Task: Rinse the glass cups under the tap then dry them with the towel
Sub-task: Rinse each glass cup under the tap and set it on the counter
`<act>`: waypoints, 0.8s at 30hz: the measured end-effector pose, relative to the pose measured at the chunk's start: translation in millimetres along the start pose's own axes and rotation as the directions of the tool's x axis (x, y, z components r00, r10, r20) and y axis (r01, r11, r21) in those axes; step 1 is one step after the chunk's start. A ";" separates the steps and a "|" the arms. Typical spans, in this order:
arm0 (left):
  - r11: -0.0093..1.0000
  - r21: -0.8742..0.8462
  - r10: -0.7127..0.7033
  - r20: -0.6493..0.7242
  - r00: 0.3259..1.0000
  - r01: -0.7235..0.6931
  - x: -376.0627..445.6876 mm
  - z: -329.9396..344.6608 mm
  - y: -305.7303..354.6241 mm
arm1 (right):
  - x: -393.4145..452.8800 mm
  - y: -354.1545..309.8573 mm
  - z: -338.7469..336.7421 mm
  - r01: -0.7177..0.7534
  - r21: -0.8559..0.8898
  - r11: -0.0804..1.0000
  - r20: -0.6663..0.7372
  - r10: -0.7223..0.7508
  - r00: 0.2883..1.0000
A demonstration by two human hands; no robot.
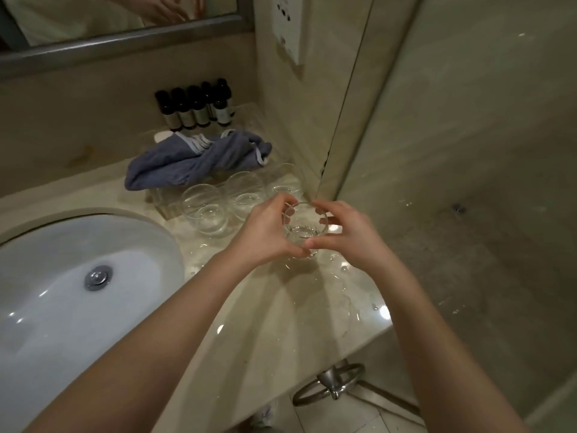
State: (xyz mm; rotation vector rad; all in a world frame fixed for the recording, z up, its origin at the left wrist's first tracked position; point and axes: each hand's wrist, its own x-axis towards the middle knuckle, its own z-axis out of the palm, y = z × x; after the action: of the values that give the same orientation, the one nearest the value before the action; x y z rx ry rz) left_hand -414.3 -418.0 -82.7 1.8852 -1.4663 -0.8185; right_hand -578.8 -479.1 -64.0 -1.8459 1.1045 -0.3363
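Note:
A clear glass cup (304,231) stands upright on the wet marble counter (274,314), right of the sink. My left hand (265,232) and my right hand (343,232) both curl around it, fingers at its rim and thumbs at its near side. Behind it stand more clear glass cups: one (206,210) to the left, one (246,190) in the middle, and another (282,190) partly hidden near the wall. A crumpled blue-grey towel (193,160) lies on the counter further back. No tap is in view.
The white sink (78,276) with a metal drain (98,276) fills the left. Several small dark bottles (195,106) stand against the back wall below a mirror (118,29). A side wall (312,98) and glass panel (468,151) close off the right. A metal towel ring (331,385) hangs under the counter edge.

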 end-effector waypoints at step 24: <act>0.971 0.238 -0.019 0.046 0.999 0.008 16.9 10.7 4.4 | 24.4 -4.0 -0.9 -0.039 -0.387 0.921 0.051 0.064 0.997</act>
State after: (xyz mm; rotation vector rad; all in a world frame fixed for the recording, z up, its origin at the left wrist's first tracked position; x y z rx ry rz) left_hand -421.8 -436.3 -87.8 2.0643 -1.6453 -0.7253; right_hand -563.6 -498.5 -65.3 -2.1494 1.2390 -0.0259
